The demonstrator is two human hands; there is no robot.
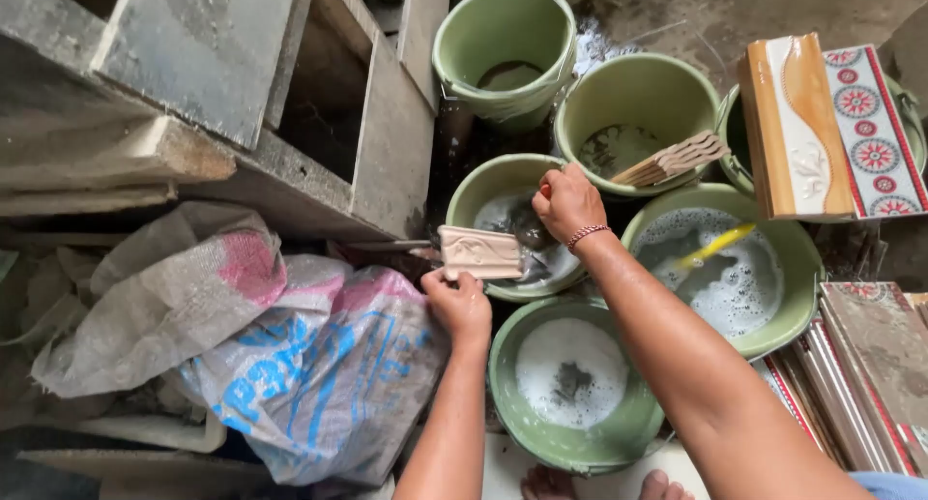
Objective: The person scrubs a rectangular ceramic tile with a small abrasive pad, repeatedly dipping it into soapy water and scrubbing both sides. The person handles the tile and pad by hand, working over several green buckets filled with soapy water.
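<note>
My left hand (460,303) pinches a small pinkish relief tile (480,252) by its lower edge and holds it flat over the rim of a green bucket (493,177) with grey slurry in it. My right hand (568,202), a beaded bracelet at the wrist, is closed on a tool with a red handle end; its dark blade dips into the slurry just right of the tile.
Several more green buckets stand around: one holds foamy water and a yellow brush (713,246), one near my feet holds white foam (570,372), another holds stacked tiles (673,158). Patterned tiles (831,123) lie right. Woven sacks (290,365) and concrete slabs (203,94) fill the left.
</note>
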